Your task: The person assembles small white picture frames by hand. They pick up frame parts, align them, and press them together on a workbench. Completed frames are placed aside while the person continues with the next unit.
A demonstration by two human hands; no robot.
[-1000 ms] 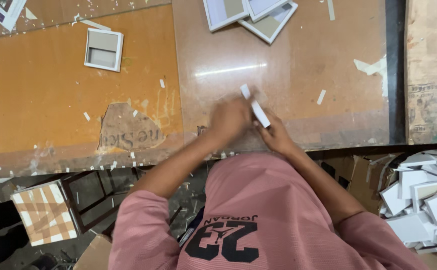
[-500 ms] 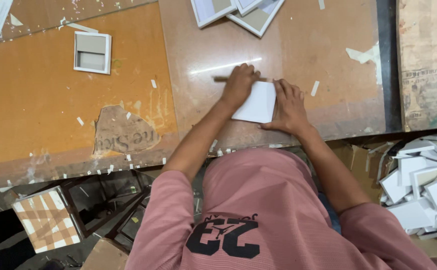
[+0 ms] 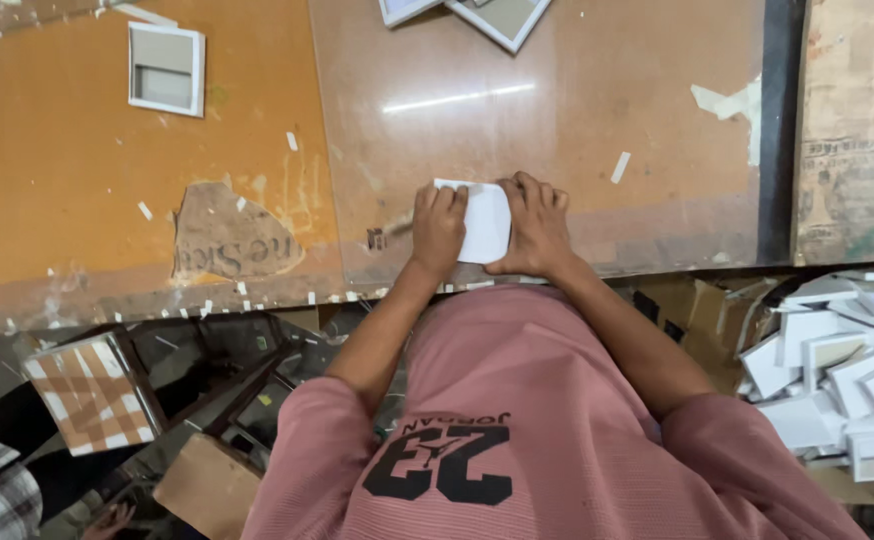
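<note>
White card (image 3: 485, 222) is pressed flat on the glossy brown tabletop (image 3: 597, 140) at the centre of the frame, just above the table's near edge. It is held from both sides: the left hand (image 3: 439, 228) is laid palm-down over its left edge with the fingers curled at the top corner, and the right hand (image 3: 537, 222) is spread flat along its right edge; neither is closed into a fist. Because the surface looks slick, the card could be made to slide or skew if pressure is applied unevenly, and a crooked crease could be caused by that; loose paper scraps (image 3: 619, 166) nearby could also be trapped beneath it. A small square white frame (image 3: 166, 69) is seen at the upper left on the orange part of the table, and more white-edged frames (image 3: 467, 12) are cut off at the top edge. A torn brown patch of paper (image 3: 232, 240) is stuck at the left of centre. A heap of white box pieces (image 3: 837, 370) is piled at the lower right, and a checked orange-and-white box (image 3: 92, 392) is seen at the lower left.
</note>
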